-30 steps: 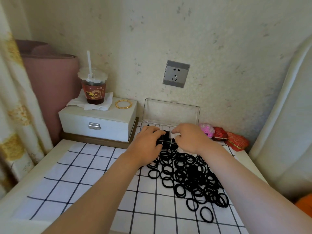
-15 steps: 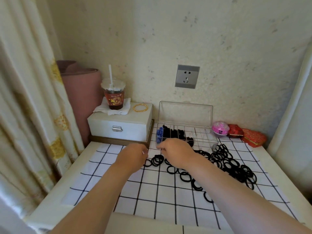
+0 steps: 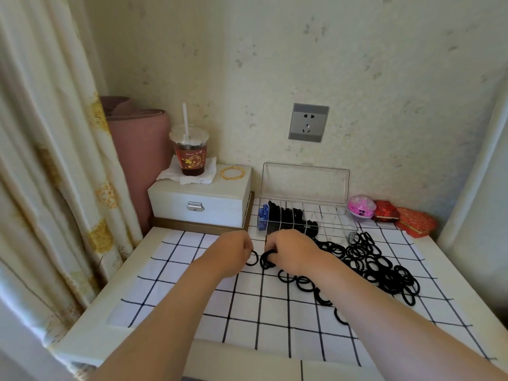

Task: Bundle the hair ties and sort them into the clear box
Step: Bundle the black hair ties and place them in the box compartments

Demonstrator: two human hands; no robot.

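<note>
A heap of loose black hair ties (image 3: 376, 268) spreads over the right half of the checked cloth (image 3: 170, 287). The clear box (image 3: 330, 224) stands at the back with its lid up; its left compartments hold black bundles (image 3: 286, 215) and a blue tie (image 3: 263, 213), the right ones look bare. My right hand (image 3: 291, 251) is closed on a few black ties at the heap's left end. My left hand (image 3: 233, 251) is beside it, fingers curled, touching one single tie (image 3: 254, 258) on the cloth.
A white drawer box (image 3: 200, 199) at the back left carries an iced drink (image 3: 189, 152) on a napkin and a gold bangle (image 3: 232, 173). A pink case (image 3: 361, 207) and red boxes (image 3: 409, 221) sit at the back right. A curtain (image 3: 46, 160) hangs left.
Both hands have drawn back from the clear box toward me, down to the cloth at the heap's left end. The camera view has shifted left and back.
</note>
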